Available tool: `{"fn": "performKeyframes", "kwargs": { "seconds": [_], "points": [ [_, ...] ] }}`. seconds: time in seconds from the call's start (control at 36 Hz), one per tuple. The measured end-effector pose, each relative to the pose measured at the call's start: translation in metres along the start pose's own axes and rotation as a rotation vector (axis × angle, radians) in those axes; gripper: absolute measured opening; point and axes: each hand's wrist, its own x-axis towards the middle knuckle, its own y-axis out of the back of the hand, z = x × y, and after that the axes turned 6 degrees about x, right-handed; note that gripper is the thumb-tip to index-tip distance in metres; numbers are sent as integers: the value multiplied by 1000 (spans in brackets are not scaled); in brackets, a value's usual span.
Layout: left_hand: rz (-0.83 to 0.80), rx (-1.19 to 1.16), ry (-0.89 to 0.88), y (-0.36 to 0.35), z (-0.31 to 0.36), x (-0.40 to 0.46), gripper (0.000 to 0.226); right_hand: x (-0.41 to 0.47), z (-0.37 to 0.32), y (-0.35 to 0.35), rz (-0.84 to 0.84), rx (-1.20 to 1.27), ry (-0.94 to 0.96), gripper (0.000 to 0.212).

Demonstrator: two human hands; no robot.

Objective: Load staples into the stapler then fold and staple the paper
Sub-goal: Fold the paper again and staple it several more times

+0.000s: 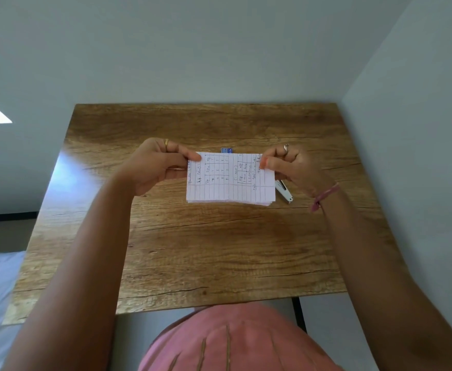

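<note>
Paper (230, 178), folded into a thick flat rectangle with ruled lines and handwriting, is held up above the wooden table (192, 250). Left hand (152, 167) pinches its left edge with thumb and fingers. Right hand (291, 167) pinches its right edge. Just right of the paper, a shiny metal stapler (285, 192) lies on the grainy table. A small blue box (227, 150) peeks out behind the paper.
</note>
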Motion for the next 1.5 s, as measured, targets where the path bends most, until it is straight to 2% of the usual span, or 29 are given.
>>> {"fn": "performKeyframes", "kwargs": {
  "seconds": [0.03, 0.14, 0.31, 0.42, 0.56, 0.92, 1.14, 1.22, 1.39, 1.5],
  "points": [
    [9, -6, -2, 0, 0, 0, 39, 0, -1, -1, 10, -10, -9, 7],
    [52, -41, 5, -1, 2, 1, 38, 3, -2, -4, 44, -22, -25, 21],
    [127, -79, 37, -9, 2, 6, 9, 8, -1, -7, 73, 89, -45, 34],
    [302, -177, 54, -14, 0, 10, 25, 11, -2, -7, 130, 158, -55, 42],
    [370, -257, 60, -15, 2, 13, 34, 15, 0, -9, 192, 146, -56, 44],
    [430, -242, 25, -16, 5, 15, 25, 18, 2, -10, 243, 154, -71, 44],
    [441, -249, 13, -16, 2, 15, 23, 16, 4, -5, 190, 130, -101, 54],
    [442, -244, 11, -17, 1, 16, 23, 15, 3, -3, 153, 124, -115, 51],
    [408, -239, -1, -19, -1, 15, 25, 19, -13, 3, 33, -72, -176, 44],
    [379, -219, 11, -23, -1, 16, 24, 30, -31, -9, -42, -262, -155, 32]
  ]
}}
